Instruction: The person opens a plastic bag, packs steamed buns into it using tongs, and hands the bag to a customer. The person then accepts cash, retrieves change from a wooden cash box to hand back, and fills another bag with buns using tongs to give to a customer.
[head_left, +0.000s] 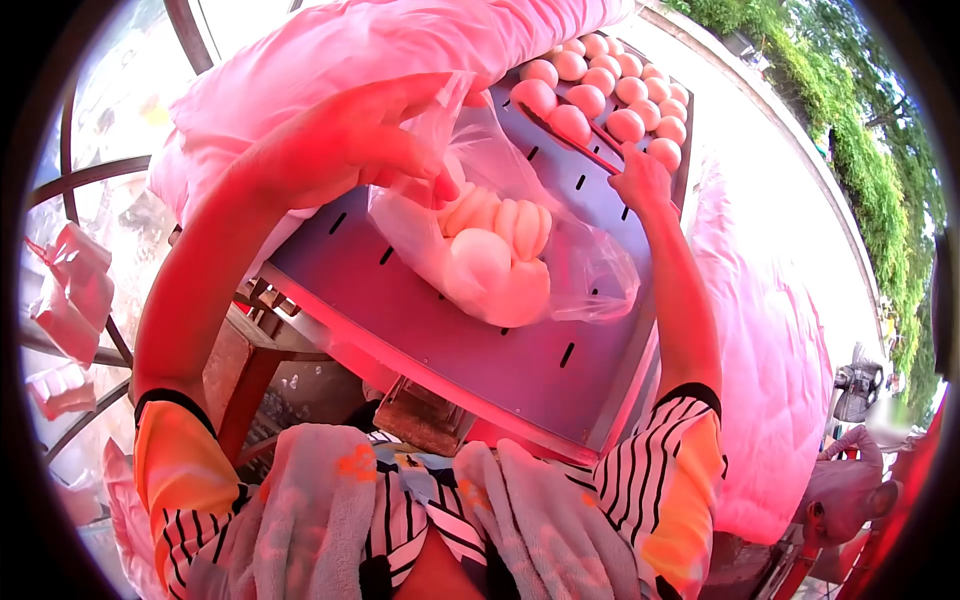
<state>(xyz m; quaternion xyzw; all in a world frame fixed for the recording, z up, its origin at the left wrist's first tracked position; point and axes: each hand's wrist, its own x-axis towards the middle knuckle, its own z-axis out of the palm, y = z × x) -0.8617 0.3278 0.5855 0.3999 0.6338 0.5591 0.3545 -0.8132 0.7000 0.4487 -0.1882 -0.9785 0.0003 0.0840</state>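
Note:
My left hand grips the upper edge of a clear plastic bag, its fingers closed on the film. Inside the bag, several pale buns rest low down, some round and some ridged like rolls. My right hand is closed around the handle end of a pair of tongs. The arms of the tongs reach to either side of a round bun at the near edge of a group of buns. Whether the tongs press on that bun, I cannot tell.
Under the bag lies a slotted metal tray. Pink quilted covers drape along its right side and its left far side. At far left a metal frame stands beside hanging plastic bags. Below the tray is a wooden stool.

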